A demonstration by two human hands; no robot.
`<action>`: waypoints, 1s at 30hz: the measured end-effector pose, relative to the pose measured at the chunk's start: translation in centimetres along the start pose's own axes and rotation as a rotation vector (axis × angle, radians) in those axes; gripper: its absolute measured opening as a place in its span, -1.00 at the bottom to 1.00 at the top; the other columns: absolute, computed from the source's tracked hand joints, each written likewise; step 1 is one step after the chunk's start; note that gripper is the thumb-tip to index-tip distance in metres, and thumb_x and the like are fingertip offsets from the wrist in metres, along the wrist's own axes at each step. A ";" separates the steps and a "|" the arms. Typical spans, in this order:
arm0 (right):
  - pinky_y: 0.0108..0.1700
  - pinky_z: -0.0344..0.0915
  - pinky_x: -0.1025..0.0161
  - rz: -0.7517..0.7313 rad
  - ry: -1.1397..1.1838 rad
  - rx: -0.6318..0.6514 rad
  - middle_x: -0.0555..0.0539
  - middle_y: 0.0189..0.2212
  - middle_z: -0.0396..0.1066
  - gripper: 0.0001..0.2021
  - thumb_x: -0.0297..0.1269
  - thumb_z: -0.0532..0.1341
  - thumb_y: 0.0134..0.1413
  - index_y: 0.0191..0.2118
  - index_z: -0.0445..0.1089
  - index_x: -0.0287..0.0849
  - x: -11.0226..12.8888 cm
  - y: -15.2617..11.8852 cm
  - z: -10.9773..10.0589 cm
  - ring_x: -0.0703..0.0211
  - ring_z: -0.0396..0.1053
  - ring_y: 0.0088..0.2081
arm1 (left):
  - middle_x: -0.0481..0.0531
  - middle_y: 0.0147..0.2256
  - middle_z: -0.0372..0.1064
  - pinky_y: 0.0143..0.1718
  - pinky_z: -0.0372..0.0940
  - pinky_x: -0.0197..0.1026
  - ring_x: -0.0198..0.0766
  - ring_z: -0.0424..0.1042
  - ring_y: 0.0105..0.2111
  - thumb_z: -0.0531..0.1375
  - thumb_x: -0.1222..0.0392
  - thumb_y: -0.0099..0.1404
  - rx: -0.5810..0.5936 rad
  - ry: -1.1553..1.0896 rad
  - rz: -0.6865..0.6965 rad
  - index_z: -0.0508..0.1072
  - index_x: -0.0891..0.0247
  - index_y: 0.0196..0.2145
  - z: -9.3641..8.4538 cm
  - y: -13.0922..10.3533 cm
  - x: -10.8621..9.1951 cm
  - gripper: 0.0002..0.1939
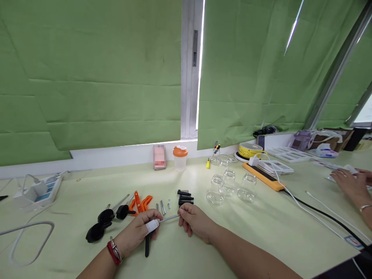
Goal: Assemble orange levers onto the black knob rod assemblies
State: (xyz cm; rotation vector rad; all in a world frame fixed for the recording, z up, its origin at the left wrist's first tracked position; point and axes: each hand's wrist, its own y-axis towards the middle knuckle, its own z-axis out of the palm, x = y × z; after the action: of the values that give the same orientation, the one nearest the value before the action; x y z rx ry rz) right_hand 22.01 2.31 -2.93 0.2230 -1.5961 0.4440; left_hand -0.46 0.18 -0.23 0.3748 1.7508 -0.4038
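Rod (169,218) grasped in left hand (142,229) and right hand (195,221), black bar (147,248) jutting below left; orange parts (138,202), black spring pieces (186,198) beyond on table (276,221).

Green window coverings (116,77), pale tabletop (186,259)

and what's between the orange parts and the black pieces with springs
Two metal pins and a few tiny bits lie between the orange parts and black pieces in the head view.

jars (216,193) right of springs (184,191) (cup (180,162) behind springs)
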 end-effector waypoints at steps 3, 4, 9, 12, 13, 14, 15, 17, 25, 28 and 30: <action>-0.67 0.11 0.43 -0.004 -0.001 0.016 0.04 -0.52 0.32 -0.82 -0.17 0.07 0.13 -0.32 0.19 -0.18 -0.1 0.1 -0.1 0.40 0.15 -0.63 | -0.13 -0.53 0.24 -0.40 0.14 -0.25 -0.31 0.29 -0.52 0.14 -0.03 0.21 -0.004 0.004 -0.001 0.33 0.25 -0.29 0.0 0.0 0.1 -0.72; -0.67 0.11 0.43 -0.004 -0.005 0.018 0.05 -0.53 0.31 -0.84 -0.18 0.08 0.12 -0.33 0.19 -0.18 -0.1 0.1 -0.1 0.40 0.15 -0.64 | -0.13 -0.53 0.24 -0.40 0.14 -0.25 -0.31 0.29 -0.52 0.14 -0.02 0.21 -0.002 0.004 -0.001 0.34 0.25 -0.28 0.0 0.0 0.2 -0.73; -0.67 0.11 0.42 -0.001 -0.013 0.018 0.06 -0.56 0.30 -0.90 -0.27 0.09 0.09 -0.35 0.19 -0.18 0.1 0.0 -0.1 0.41 0.13 -0.65 | -0.12 -0.52 0.26 -0.40 0.15 -0.25 -0.31 0.30 -0.52 0.15 -0.01 0.21 0.000 -0.003 -0.001 0.33 0.25 -0.29 0.0 -0.1 0.3 -0.74; -0.67 0.10 0.42 0.001 -0.015 0.017 0.07 -0.58 0.29 -0.89 -0.28 0.07 0.11 -0.37 0.19 -0.19 0.2 -0.1 -0.1 0.41 0.12 -0.67 | -0.13 -0.52 0.26 -0.40 0.15 -0.26 -0.31 0.29 -0.52 0.14 -0.01 0.22 0.002 -0.001 0.002 0.34 0.25 -0.29 -0.1 -0.1 0.4 -0.74; -0.66 0.11 0.42 0.004 -0.018 0.019 0.07 -0.58 0.29 -0.89 -0.27 0.06 0.12 -0.38 0.19 -0.19 0.3 -0.2 -0.1 0.41 0.12 -0.67 | -0.13 -0.52 0.26 -0.40 0.14 -0.26 -0.31 0.29 -0.52 0.14 0.00 0.23 0.004 0.005 0.003 0.34 0.25 -0.28 -0.1 -0.1 0.4 -0.75; -0.66 0.11 0.42 0.008 -0.021 0.020 0.08 -0.59 0.29 -0.88 -0.27 0.06 0.13 -0.39 0.19 -0.19 0.4 -0.2 -0.1 0.42 0.12 -0.67 | -0.13 -0.52 0.26 -0.40 0.14 -0.26 -0.31 0.29 -0.52 0.13 0.01 0.23 0.004 0.011 0.003 0.34 0.25 -0.28 -0.1 -0.1 0.4 -0.75; -0.66 0.11 0.42 0.011 -0.026 0.020 0.08 -0.60 0.28 -0.87 -0.27 0.05 0.14 -0.40 0.19 -0.19 0.4 -0.3 -0.1 0.42 0.12 -0.67 | -0.13 -0.52 0.26 -0.40 0.14 -0.26 -0.31 0.29 -0.52 0.13 0.01 0.24 0.004 0.018 0.004 0.34 0.25 -0.27 -0.1 -0.1 0.4 -0.76; -0.66 0.10 0.42 0.018 -0.034 0.019 0.08 -0.61 0.27 -0.85 -0.27 0.05 0.15 -0.41 0.20 -0.19 0.4 -0.3 -0.1 0.42 0.12 -0.68 | -0.13 -0.52 0.26 -0.41 0.14 -0.26 -0.31 0.30 -0.51 0.13 0.01 0.24 0.005 0.025 0.002 0.34 0.25 -0.27 -0.1 0.0 0.5 -0.76; -0.66 0.08 0.42 0.021 -0.065 0.013 0.09 -0.64 0.24 -0.80 -0.26 0.02 0.17 -0.45 0.21 -0.20 0.3 -0.3 0.0 0.42 0.11 -0.70 | -0.12 -0.51 0.26 -0.39 0.14 -0.25 -0.30 0.30 -0.50 0.13 0.03 0.24 0.011 0.003 -0.004 0.35 0.24 -0.27 -0.2 0.0 0.5 -0.77; -0.66 0.08 0.41 0.027 -0.068 0.006 0.09 -0.65 0.24 -0.79 -0.26 0.02 0.18 -0.45 0.21 -0.20 0.5 -0.3 0.1 0.42 0.11 -0.71 | -0.11 -0.51 0.26 -0.37 0.15 -0.24 -0.30 0.30 -0.50 0.13 0.01 0.24 0.015 0.002 0.004 0.35 0.24 -0.27 -0.2 -0.1 0.5 -0.77; -0.66 0.08 0.41 0.033 -0.073 0.001 0.09 -0.66 0.24 -0.78 -0.26 0.01 0.19 -0.45 0.21 -0.20 0.6 -0.4 0.1 0.42 0.11 -0.71 | -0.11 -0.51 0.25 -0.37 0.16 -0.23 -0.29 0.30 -0.50 0.13 0.00 0.23 0.012 -0.001 0.002 0.34 0.24 -0.28 -0.2 0.0 0.4 -0.75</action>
State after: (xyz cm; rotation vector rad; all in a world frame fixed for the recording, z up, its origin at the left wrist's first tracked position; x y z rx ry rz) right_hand 22.04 2.02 -2.29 0.2165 -1.6734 0.4668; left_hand -0.71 0.23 -0.58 0.3844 1.7480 -0.4128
